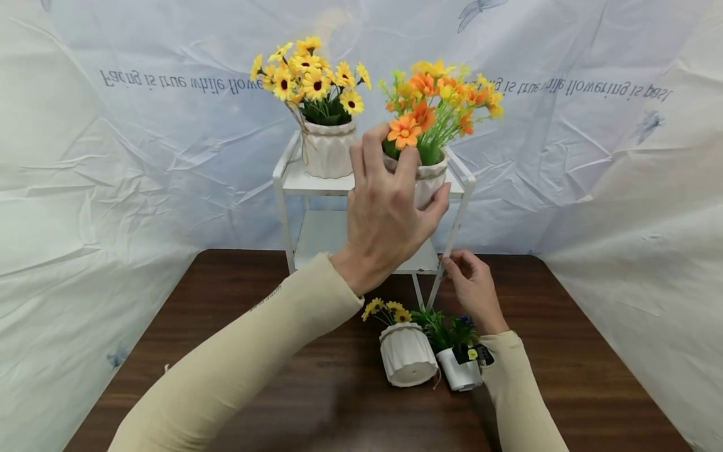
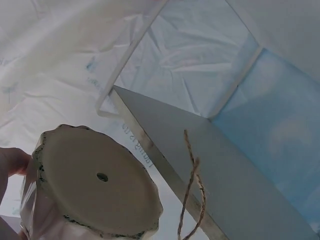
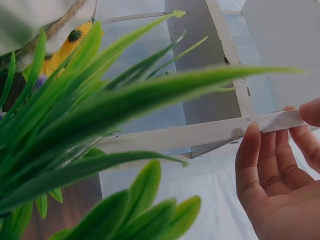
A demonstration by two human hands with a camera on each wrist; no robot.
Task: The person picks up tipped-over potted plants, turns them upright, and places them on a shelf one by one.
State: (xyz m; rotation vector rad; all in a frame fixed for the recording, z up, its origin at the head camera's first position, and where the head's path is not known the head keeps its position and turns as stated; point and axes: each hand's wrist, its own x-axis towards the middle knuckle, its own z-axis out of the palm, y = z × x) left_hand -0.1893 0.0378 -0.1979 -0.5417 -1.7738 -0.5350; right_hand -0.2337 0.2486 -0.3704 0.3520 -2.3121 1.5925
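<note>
My left hand (image 1: 384,204) grips a white fluted pot (image 1: 429,183) of orange and yellow artificial flowers at the right of the white rack's top shelf (image 1: 299,182). From below, the left wrist view shows the pot's base (image 2: 95,175) with a small hole, and left fingers (image 2: 15,161) at its side. Whether the base touches the shelf I cannot tell. Lower right, my right hand (image 1: 476,292) pinches the rack's front right leg (image 3: 200,134) between thumb and fingers. To the left on the top shelf stands another white pot (image 1: 329,150) with yellow sunflowers.
Before the rack, on the dark wooden table (image 1: 226,389), a white pot (image 1: 408,355) with yellow flowers and a smaller white pot (image 1: 460,370) with green leaves lie tilted. The rack has a lower shelf (image 1: 322,235). Printed pale cloth (image 1: 186,150) hangs behind.
</note>
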